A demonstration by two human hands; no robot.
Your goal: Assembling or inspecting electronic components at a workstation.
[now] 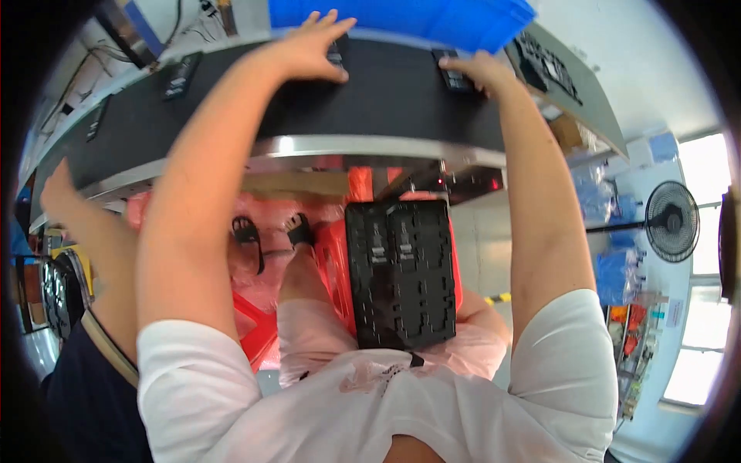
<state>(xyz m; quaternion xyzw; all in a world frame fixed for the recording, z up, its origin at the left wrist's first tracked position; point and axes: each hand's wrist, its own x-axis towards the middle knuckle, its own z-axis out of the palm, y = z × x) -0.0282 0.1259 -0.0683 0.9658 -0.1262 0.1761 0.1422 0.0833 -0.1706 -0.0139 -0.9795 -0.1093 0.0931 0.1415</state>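
Note:
My left hand [312, 54] reaches over the far side of the dark conveyor belt [378, 108], fingers spread. Partly under it lies a flat black rectangular piece [336, 52]; I see no grip on it. Farther right, my right hand [482, 71] has its thumb on another flat black piece with pale print [454, 76], its fingers curled along the side. Across my lap rests a black moulded tray [424, 309] with shaped pockets. Two pieces with pale labels, a left one [378, 238] and a right one [405, 236], sit in its far half.
More flat black pieces lie leftward on the belt, one [182, 76] nearer than another [97, 118]. A blue bin [401, 17] stands beyond the belt. Another black tray [548, 65] is on the right-hand table. Someone's arm [93, 224] reaches in at left. A fan [671, 221] stands right.

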